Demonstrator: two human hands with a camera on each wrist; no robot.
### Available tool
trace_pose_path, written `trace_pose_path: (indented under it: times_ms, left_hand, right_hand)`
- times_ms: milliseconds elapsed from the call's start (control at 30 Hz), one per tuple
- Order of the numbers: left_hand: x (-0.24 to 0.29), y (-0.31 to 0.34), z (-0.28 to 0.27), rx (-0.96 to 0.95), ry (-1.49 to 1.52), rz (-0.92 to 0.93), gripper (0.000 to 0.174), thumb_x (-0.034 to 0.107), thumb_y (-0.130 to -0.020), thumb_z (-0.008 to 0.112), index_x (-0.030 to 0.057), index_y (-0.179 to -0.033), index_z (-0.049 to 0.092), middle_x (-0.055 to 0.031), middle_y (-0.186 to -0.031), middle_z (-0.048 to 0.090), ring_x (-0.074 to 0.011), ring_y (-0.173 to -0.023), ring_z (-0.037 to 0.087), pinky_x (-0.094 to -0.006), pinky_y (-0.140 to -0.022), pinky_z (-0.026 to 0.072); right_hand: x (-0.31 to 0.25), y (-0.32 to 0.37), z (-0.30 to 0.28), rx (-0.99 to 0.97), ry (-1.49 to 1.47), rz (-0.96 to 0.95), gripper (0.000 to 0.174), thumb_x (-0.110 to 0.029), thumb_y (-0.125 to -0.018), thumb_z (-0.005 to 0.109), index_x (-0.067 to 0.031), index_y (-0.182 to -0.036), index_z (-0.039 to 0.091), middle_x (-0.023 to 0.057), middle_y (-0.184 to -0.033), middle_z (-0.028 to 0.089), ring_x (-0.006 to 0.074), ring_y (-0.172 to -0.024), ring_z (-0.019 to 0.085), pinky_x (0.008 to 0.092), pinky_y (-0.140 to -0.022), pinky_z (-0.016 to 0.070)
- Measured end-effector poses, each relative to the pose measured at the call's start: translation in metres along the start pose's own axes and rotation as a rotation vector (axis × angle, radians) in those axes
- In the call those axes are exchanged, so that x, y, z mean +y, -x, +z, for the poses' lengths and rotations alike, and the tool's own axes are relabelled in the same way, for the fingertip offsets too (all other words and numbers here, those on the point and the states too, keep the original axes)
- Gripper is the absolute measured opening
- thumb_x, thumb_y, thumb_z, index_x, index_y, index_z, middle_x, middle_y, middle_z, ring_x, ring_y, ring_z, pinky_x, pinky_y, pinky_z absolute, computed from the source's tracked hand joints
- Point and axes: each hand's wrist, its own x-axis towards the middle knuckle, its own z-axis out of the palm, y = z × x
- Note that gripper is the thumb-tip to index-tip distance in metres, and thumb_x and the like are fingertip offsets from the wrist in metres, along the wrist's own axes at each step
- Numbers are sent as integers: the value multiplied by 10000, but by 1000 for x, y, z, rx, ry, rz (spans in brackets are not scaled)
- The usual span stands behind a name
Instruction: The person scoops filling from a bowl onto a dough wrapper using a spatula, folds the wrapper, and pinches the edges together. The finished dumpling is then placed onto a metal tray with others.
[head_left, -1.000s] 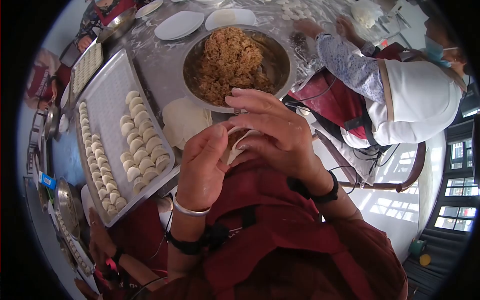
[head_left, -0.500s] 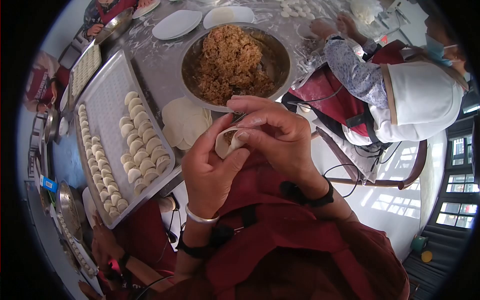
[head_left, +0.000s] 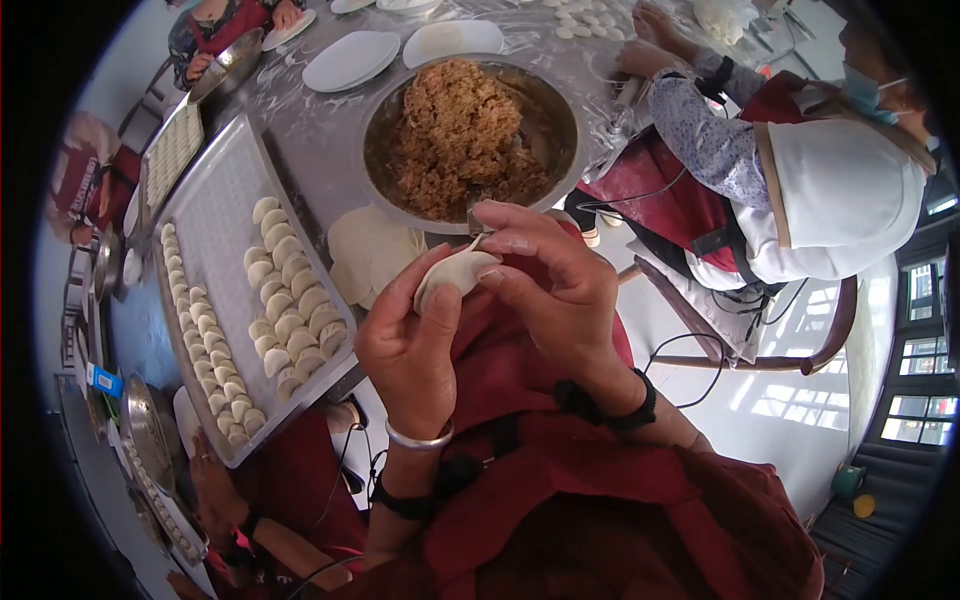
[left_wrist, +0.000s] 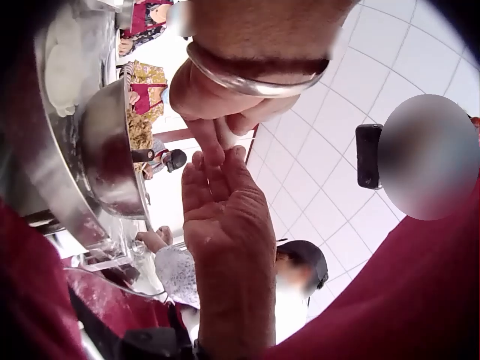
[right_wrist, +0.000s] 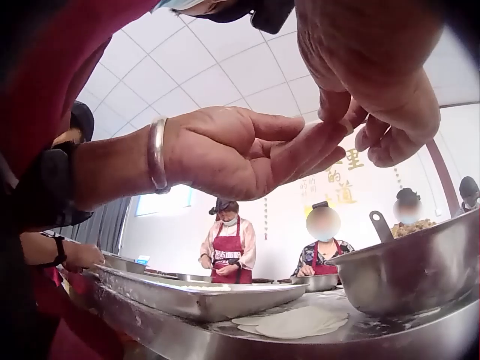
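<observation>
A folded dumpling (head_left: 456,276) in pale dough is held up between both hands, in front of the apron. My left hand (head_left: 408,350), with a silver bangle, cradles it with the thumb along its near side. My right hand (head_left: 556,290) pinches the dumpling's right end and edge between thumb and fingers. In the left wrist view the left hand (left_wrist: 247,82) is above and the right hand (left_wrist: 229,225) below, fingertips meeting; the dumpling is hidden there. The right wrist view has the left hand (right_wrist: 232,150) and right hand (right_wrist: 375,75), also hiding it.
Just beyond the hands stands a steel bowl (head_left: 372,180) of brown filling (head_left: 460,125). Flat round wrappers (head_left: 365,250) lie beside it. To the left, a metal tray (head_left: 215,190) holds rows of dumplings (head_left: 290,290). White plates (head_left: 350,62) lie farther back. Another person (head_left: 830,190) sits at right.
The wrapper, open with filling showing half a second ago, is now folded over the filling. My right fingers have moved onto its edge, and the left thumb lies along its side.
</observation>
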Motion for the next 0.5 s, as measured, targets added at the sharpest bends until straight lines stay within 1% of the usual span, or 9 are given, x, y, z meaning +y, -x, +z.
trace_pose_path:
  times_ms: [33,67,133,167,267,367,467,500]
  left_hand:
    - [-2,0,-1,-7,-24,14,411,87,-954,602,-124,-1289,491,-207,-1196,606,-256,-1080,627,-377,-917,563]
    - [-1,0,0,0,-6,9,407,63,-933,627,-114,-1281,511,-180,-1184,619,-223,-1068,622,-346,-919,547]
    - [1,0,3,18,31,1,408,14,-891,675,-94,-1264,549,-128,-1159,644,-158,-1045,612,-284,-922,515]
    - [1,0,3,21,30,8,413,5,-884,680,-90,-1264,553,-122,-1156,646,-151,-1042,609,-279,-917,513]
    - [0,0,1,27,18,16,415,-13,-869,689,-80,-1260,566,-110,-1147,650,-133,-1034,604,-264,-902,508]
    - [-2,0,-1,34,2,29,392,-15,-868,689,-71,-1243,588,-108,-1137,659,-125,-1021,608,-250,-879,508]
    - [-1,-1,0,62,-60,36,368,-11,-861,699,-60,-1216,616,-106,-1116,674,-122,-990,622,-242,-851,514]
    - [0,-1,0,62,-108,40,361,-11,-857,702,-56,-1207,624,-108,-1109,679,-123,-979,627,-242,-845,516]
  right_hand:
    - [0,-1,1,6,2,1,215,20,-782,724,-23,-988,683,147,-1193,661,268,-1135,622,333,-901,512]
    - [0,-2,2,10,3,2,203,20,-779,725,-23,-974,684,150,-1185,663,272,-1132,623,335,-899,514]
    - [-3,-6,1,-42,134,-127,188,19,-768,727,-19,-947,684,151,-1167,670,284,-1126,626,343,-898,515]
    - [-5,-9,0,-69,198,-189,180,19,-763,728,-16,-933,684,152,-1157,673,291,-1123,627,347,-898,515]
    - [-8,-18,-3,-181,285,-370,193,62,-758,709,2,-938,673,168,-1188,663,309,-1148,613,389,-949,485]
    - [-7,-18,-3,-193,251,-342,192,62,-752,706,3,-932,678,167,-1200,658,316,-1170,599,392,-971,473]
    - [-6,-13,2,-151,136,-178,190,46,-744,715,4,-926,682,161,-1197,661,323,-1188,587,399,-980,468]
    - [-7,-13,3,-159,162,-188,192,39,-738,721,1,-923,684,155,-1197,662,326,-1192,584,401,-982,468]
